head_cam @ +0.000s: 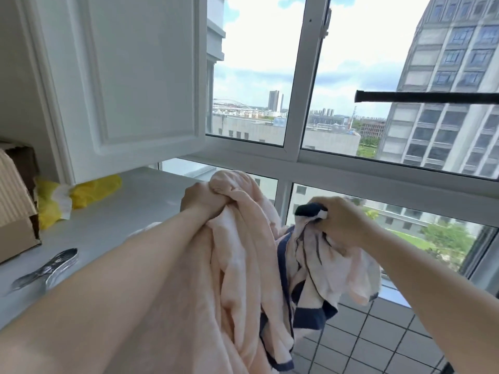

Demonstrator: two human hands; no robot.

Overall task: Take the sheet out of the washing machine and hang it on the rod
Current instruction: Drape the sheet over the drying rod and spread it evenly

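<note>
Holding: left hand (201, 202) is clamped round a bunched fold of the sheet (243, 260); right hand (339, 221) pinches a navy-edged corner of the same cloth.
Sheet position: out of the machine, raised between both hands at centre, its bulk hanging to 6 o'clock; pale pink with a dark blue border.
Rod (426, 97): dark bar at 2 o'clock, above the right hand and well apart from the cloth; nothing hangs on its visible length.
Washing machine: not in view.
Step in hand: judged as the carry and sorting of the sheet, removal done, hanging not yet done.
Next move: judged to call for finding an edge, spreading the bunched cloth, lifting it to 2 o'clock and draping it over the bar.
Risk: the trailing bulk may drag or snag while wadded.
Surroundings: white table (129, 211) at 9 o'clock carrying a yellow bag (94, 190), cardboard box (16, 209) and metal clip (48, 268); cabinet door (129, 76) above.
</note>
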